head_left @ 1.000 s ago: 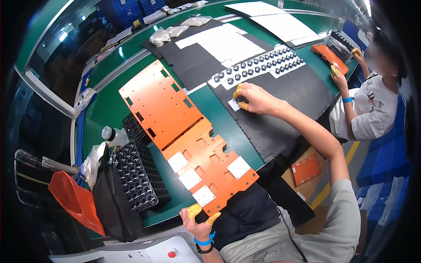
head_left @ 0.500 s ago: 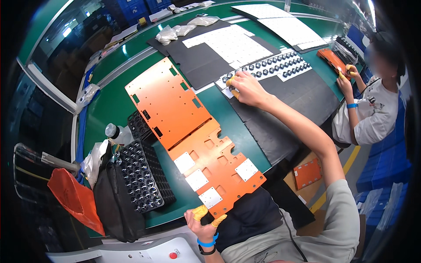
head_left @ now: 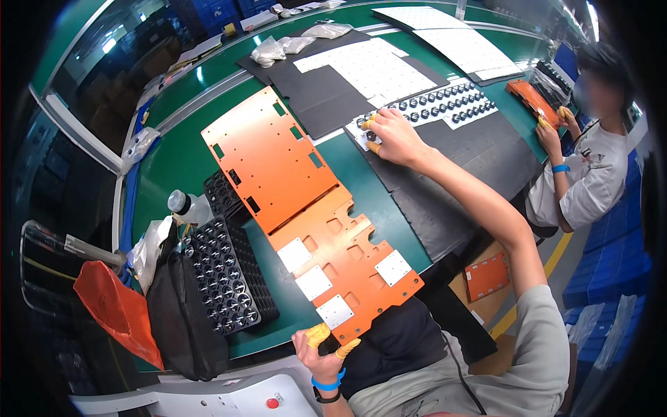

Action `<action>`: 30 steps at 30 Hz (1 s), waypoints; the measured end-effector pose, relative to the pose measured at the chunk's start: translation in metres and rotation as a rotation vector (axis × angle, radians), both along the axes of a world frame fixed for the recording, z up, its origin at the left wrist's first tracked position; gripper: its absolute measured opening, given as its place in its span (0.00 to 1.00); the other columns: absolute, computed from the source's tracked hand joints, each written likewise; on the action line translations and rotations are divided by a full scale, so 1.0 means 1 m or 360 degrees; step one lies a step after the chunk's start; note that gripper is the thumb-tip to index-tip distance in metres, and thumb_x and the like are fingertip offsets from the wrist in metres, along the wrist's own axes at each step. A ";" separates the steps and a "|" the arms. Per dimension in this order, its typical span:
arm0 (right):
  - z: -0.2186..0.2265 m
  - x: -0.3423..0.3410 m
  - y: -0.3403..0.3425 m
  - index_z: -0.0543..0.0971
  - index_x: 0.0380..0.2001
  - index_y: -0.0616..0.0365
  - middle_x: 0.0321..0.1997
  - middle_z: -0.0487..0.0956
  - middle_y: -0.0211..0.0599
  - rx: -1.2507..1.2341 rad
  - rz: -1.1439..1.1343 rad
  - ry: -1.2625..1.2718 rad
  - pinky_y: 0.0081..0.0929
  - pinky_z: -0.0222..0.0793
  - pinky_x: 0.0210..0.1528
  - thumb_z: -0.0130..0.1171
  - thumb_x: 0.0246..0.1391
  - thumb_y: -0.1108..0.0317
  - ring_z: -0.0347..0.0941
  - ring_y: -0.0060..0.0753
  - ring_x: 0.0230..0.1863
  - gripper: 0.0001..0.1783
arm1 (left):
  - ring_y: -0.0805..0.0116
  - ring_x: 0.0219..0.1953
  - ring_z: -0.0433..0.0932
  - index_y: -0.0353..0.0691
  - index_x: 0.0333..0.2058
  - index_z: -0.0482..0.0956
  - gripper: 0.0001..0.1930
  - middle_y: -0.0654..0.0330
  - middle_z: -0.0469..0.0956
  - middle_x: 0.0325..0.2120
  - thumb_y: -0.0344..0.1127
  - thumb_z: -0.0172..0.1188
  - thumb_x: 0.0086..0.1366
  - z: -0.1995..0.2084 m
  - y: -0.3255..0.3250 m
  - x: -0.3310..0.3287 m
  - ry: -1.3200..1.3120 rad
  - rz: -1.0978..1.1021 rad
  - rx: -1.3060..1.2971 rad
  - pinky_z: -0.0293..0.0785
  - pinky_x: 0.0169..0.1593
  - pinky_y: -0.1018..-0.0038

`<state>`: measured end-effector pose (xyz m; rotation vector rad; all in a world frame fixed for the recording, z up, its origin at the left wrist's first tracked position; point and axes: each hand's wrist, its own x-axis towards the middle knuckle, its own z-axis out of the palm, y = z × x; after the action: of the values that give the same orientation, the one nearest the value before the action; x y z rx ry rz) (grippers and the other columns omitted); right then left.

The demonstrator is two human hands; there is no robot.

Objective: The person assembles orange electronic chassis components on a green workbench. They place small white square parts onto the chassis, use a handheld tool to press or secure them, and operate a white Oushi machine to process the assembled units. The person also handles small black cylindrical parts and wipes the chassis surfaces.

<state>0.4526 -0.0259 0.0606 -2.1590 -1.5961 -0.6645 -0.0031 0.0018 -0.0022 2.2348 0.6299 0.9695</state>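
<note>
1. Nearest, the left hand point(head_left: 321, 349) is seen at the table's near edge, its yellow-capped thumb and forefinger pinched on the near corner of the long orange plate point(head_left: 345, 276). A blue wristband is worn on this wrist.
2. The long orange plate lies flat on the green table point(head_left: 174, 167), its long axis running from the near edge, by the left hand, diagonally away toward the far left. Four white square pads are counted on its near half.
3. A second orange plate point(head_left: 269, 156), broader and squarer, is laid along the same diagonal with its near edge overlapping the far end of the first; two plates are thus counted before the person.
4. To the left, two black compartment trays point(head_left: 226, 271) are set one behind the other. The nearer one is filled with small dark round parts, one to a cell; the contents of the farther one cannot be made out. A black bag point(head_left: 182, 316) and a red bag point(head_left: 114, 306) are seen beside them.
5. Farther off, the right hand point(head_left: 392, 133) is stretched to a white sheet point(head_left: 434, 108) carrying rows of black round parts. Its yellow-capped fingertips are curled down onto the sheet's near end; whether a part is pinched cannot be told.
6. Farthest right, another person's hands rest at a small orange piece point(head_left: 531, 97).
</note>
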 end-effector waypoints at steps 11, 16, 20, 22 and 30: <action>0.000 0.049 0.034 0.79 0.48 0.66 0.46 0.80 0.54 -0.0197 -0.0037 0.0554 0.40 0.68 0.58 0.62 0.49 0.68 0.75 0.51 0.53 0.22 | 0.61 0.31 0.73 0.40 0.31 0.79 0.31 0.64 0.77 0.28 0.59 0.80 0.37 0.000 0.003 0.002 -0.0037 -0.0020 0.0111 0.65 0.38 0.65; -0.001 0.061 0.039 0.81 0.46 0.66 0.44 0.81 0.54 -0.0308 -0.0039 0.0797 0.38 0.72 0.53 0.61 0.49 0.68 0.78 0.51 0.48 0.20 | 0.62 0.31 0.73 0.40 0.31 0.80 0.32 0.64 0.77 0.28 0.59 0.80 0.37 0.000 0.003 0.001 -0.0037 -0.0016 0.0115 0.66 0.38 0.66; 0.000 0.058 0.034 0.82 0.42 0.63 0.44 0.81 0.51 -0.0277 -0.0006 0.0588 0.37 0.72 0.52 0.61 0.51 0.66 0.77 0.50 0.47 0.16 | 0.62 0.31 0.74 0.40 0.31 0.80 0.32 0.64 0.78 0.28 0.59 0.80 0.37 -0.002 0.003 0.000 -0.0051 -0.0009 0.0109 0.66 0.38 0.66; 0.000 0.056 0.033 0.82 0.41 0.63 0.43 0.81 0.51 -0.0254 0.0010 0.0532 0.37 0.71 0.52 0.62 0.51 0.66 0.77 0.49 0.48 0.15 | 0.61 0.32 0.74 0.41 0.31 0.80 0.32 0.64 0.78 0.28 0.59 0.80 0.36 -0.004 0.003 0.000 -0.0053 -0.0016 0.0113 0.66 0.38 0.66; 0.005 0.047 0.033 0.82 0.41 0.61 0.43 0.80 0.46 -0.0185 0.0081 0.0490 0.39 0.71 0.52 0.63 0.54 0.62 0.76 0.48 0.48 0.15 | 0.59 0.34 0.74 0.40 0.32 0.80 0.32 0.62 0.79 0.30 0.62 0.77 0.39 -0.002 0.001 0.001 -0.0045 -0.0004 0.0079 0.67 0.42 0.65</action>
<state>0.5000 0.0073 0.0652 -2.1670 -1.5482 -0.2137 -0.0021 0.0029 -0.0044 2.2604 0.5960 1.0243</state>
